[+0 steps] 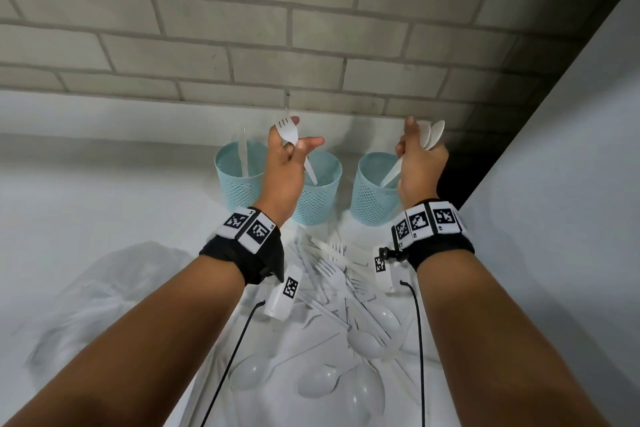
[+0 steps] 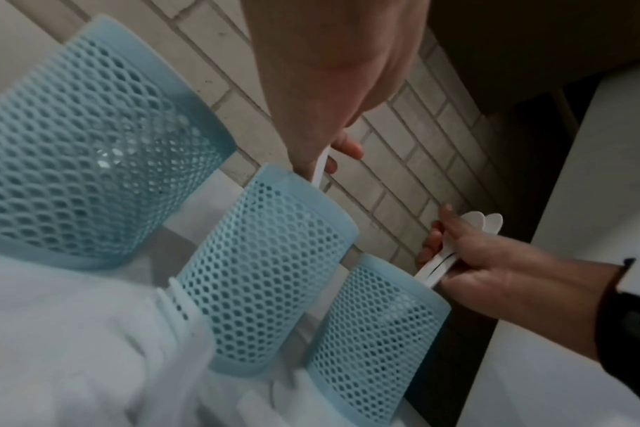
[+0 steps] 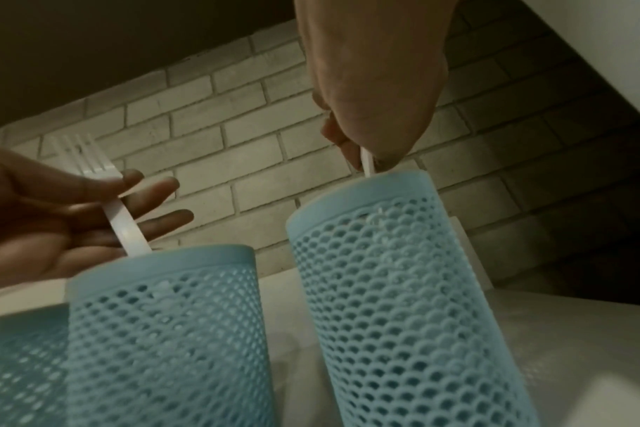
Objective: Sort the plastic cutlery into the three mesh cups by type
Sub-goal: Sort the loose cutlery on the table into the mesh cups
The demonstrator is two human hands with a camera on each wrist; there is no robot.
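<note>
Three light-blue mesh cups stand in a row by the wall: left cup (image 1: pixel 239 184), middle cup (image 1: pixel 320 198), right cup (image 1: pixel 372 194). A white knife (image 1: pixel 244 156) stands in the left cup. My left hand (image 1: pixel 301 133) pinches a white fork (image 1: pixel 287 130) over the middle cup (image 3: pixel 165 332), and the fork's handle (image 3: pixel 125 225) dips inside the rim. My right hand (image 1: pixel 415 146) grips two white spoons (image 1: pixel 434 133) above the right cup (image 2: pixel 373 341). The spoons' handles (image 2: pixel 435 268) reach into that cup.
A heap of white forks, knives and spoons (image 1: pixel 346 308) lies on the white table between my forearms. A crumpled clear plastic bag (image 1: pixel 104 288) sits to the left. A grey brick wall (image 1: pixel 277 28) rises behind the cups, and a white panel (image 1: pixel 571 184) closes the right side.
</note>
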